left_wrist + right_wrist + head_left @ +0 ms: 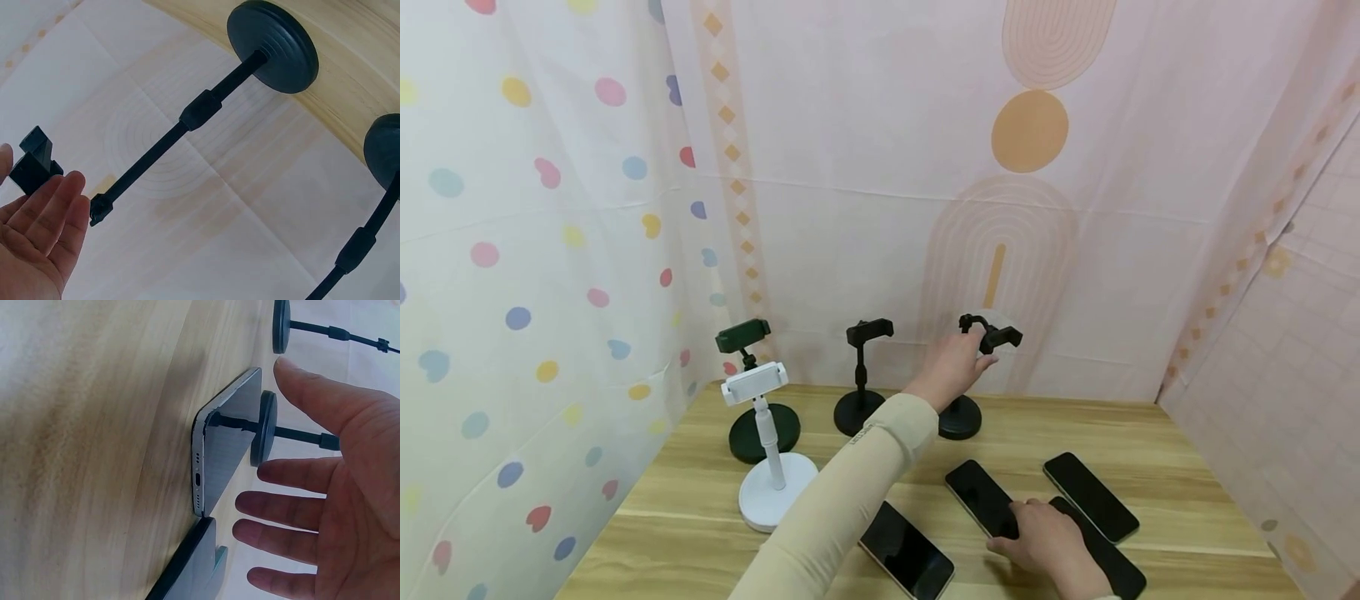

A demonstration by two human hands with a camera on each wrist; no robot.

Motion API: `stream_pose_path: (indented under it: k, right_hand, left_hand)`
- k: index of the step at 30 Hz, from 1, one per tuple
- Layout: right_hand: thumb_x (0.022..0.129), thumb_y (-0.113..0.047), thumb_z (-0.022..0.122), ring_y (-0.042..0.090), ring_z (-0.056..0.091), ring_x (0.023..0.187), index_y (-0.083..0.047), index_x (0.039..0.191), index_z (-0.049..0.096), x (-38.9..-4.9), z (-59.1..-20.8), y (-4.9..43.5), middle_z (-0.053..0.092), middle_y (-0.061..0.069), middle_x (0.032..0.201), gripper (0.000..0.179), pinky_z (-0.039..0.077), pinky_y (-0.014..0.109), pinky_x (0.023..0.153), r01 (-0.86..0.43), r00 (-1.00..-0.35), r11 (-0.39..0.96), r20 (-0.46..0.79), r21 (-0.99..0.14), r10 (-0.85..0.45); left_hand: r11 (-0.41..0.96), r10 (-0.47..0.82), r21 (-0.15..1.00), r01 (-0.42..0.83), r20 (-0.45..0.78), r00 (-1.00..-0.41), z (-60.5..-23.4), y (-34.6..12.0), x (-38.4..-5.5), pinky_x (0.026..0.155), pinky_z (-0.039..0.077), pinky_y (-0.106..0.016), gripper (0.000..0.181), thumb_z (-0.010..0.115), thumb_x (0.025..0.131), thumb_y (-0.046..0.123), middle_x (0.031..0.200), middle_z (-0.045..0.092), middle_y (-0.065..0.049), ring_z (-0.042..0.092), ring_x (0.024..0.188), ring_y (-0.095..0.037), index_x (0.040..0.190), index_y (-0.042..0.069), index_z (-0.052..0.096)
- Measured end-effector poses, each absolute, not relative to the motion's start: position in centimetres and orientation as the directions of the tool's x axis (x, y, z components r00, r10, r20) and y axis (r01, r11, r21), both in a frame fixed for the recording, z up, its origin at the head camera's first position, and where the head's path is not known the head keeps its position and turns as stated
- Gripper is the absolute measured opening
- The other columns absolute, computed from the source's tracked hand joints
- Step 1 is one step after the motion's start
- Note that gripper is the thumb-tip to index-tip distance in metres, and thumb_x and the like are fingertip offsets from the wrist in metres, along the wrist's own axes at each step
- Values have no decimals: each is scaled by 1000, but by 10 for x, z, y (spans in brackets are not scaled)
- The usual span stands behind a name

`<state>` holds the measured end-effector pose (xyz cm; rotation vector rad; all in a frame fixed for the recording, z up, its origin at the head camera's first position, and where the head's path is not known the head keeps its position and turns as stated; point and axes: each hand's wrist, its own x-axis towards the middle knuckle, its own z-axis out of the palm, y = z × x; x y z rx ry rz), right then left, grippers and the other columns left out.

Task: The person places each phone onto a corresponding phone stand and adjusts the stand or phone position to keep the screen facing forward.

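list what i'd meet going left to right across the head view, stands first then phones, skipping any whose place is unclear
Stands: white stand → middle black stand → right black stand. Phones: front left phone → middle phone → back right phone.

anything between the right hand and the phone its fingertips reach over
Nothing visible. The right wrist view shows only an open gap between the right hand and the phone. The neighbouring phone lies beside it, not between.
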<state>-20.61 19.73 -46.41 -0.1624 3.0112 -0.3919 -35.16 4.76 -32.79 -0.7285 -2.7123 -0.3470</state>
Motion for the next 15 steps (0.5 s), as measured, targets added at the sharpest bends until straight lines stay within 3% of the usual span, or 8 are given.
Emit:
stream_pose_path:
  k: [4,15]
  right_hand:
    - [77,-51,80,33,64,91,3,115,68,-206,-464,197,68,14,101,67,50,56,79,-93,-989,962,-89,-258,-120]
    - [77,-51,81,34,64,92,2,116,68,-205,-463,198,67,15,104,66,50,56,80,-82,-989,959,-95,-272,-111]
  left_hand:
    - [835,437,174,522,367,-821,-328,49,-353,77,54,-32,46,59,100,38,114,70,-7,68,95,-20,136,8,57]
    - [810,425,244,533,382,-821,-331,50,-357,70,53,-29,39,62,100,30,104,71,-7,68,85,-19,131,7,57]
